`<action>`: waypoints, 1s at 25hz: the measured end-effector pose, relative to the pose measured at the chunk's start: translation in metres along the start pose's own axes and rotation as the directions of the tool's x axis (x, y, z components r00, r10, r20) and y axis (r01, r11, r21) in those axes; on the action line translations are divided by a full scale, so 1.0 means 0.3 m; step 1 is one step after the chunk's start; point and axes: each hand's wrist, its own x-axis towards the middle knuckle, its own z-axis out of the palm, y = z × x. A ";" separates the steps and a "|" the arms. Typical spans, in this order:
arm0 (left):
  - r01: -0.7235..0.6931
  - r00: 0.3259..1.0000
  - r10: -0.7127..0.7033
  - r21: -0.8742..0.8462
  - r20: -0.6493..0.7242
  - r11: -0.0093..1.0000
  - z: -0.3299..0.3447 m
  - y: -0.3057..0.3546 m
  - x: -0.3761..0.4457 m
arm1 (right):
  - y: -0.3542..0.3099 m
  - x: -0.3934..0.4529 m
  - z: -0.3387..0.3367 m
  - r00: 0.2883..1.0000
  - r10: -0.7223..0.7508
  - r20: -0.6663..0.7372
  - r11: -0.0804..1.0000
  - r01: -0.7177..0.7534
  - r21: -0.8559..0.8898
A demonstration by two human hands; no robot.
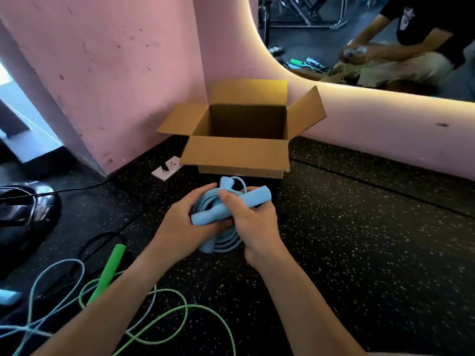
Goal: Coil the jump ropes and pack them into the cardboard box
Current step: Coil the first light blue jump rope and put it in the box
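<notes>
Though coiled, blue jump rope [221,214] uneven.

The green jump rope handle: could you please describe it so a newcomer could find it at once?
Start at the open cardboard box by the pink wall, then look down-left across the black floor. The green handle lies there among loose cords, the only bright green stick, unlike the blue rope held in both hands.
</notes>
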 end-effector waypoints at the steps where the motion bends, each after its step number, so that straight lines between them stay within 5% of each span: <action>1: -0.007 1.000 0.007 -0.016 0.024 1.000 0.026 0.015 0.040 | -0.015 0.027 -0.019 0.998 -0.005 -0.057 0.999 0.008 0.050; 4: 0.082 0.993 -0.066 -0.165 0.096 0.983 0.095 0.031 0.175 | -0.043 0.142 -0.048 0.985 -0.027 -0.171 0.991 0.049 0.124; 8: 0.292 0.953 -0.301 -0.329 0.026 0.898 0.171 -0.030 0.399 | -0.040 0.335 -0.023 0.963 0.079 -0.257 0.975 -0.021 0.222; 11: 0.529 0.792 -0.609 -0.555 0.050 0.642 0.208 -0.110 0.529 | 0.001 0.457 -0.004 0.954 0.141 -0.263 0.954 -0.059 0.294; 14: 0.591 0.691 -0.712 -0.663 0.123 0.460 0.227 -0.180 0.606 | 0.043 0.518 -0.001 0.951 0.129 -0.280 0.946 -0.033 0.322; 19: 0.459 0.738 -0.673 -0.705 -0.036 0.541 0.258 -0.179 0.656 | -0.005 0.503 -0.030 0.944 0.083 -0.319 0.944 0.027 0.328; 25: 0.463 0.739 -0.673 -0.731 0.006 0.502 0.256 -0.097 0.365 | -0.097 0.181 -0.058 0.940 0.024 -0.339 0.993 0.018 0.120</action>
